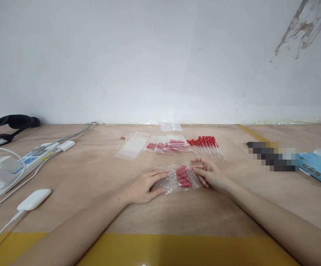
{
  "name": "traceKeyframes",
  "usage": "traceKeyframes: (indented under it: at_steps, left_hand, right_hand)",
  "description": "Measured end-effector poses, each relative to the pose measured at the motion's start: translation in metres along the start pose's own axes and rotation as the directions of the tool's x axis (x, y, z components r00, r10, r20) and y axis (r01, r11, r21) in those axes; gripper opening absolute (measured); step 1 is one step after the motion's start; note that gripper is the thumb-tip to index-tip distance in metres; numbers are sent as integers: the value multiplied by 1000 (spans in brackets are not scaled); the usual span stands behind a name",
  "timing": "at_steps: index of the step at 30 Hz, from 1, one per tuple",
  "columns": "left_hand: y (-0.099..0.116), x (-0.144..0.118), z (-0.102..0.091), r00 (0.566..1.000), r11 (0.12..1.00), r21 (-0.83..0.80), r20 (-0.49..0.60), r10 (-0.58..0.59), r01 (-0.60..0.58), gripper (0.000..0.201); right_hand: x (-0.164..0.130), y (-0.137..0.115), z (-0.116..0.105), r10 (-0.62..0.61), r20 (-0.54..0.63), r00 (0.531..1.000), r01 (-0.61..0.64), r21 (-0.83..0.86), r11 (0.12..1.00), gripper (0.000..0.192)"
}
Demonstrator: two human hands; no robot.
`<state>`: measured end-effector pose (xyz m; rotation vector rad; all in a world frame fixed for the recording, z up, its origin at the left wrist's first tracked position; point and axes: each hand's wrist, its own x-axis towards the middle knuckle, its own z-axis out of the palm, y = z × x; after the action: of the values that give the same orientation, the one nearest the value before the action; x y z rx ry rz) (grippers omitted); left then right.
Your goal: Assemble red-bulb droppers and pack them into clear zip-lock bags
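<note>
Lying flat on the table [94,177], a bag of droppers [180,178] is pinched by left hand [144,186] and right hand [209,173], fingers clamped on its ends.

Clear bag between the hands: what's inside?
The clear bag holds red-bulbed droppers, bulbs toward the right hand. Left hand covers the tips; count unclear.

The single head camera is looking forward and slightly down across the table [94,173] toward the wall [149,59], sitting close above the near edge, with both forearms reaching in from below.
</note>
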<state>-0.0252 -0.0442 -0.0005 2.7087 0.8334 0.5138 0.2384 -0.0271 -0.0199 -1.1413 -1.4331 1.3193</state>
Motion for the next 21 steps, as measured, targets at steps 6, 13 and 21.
traceKeyframes:
  at_steps: [6,13,21]
  left_hand:
    - [-1,0,0,1000,1000,-1,5,-8,8,48]
    - [0,0,1,1000,1000,-27,10,-4,4,48]
    - [-25,-3,-11,964,979,125,-233,-131,163,42]
  right_hand:
    - [9,-2,-7,109,-150,983,-141,-221,965,39]
    - [8,-3,-8,94,156,983,-54,-247,968,32]
    - [-1,-33,-26,107,226,968,-162,242,957,21]
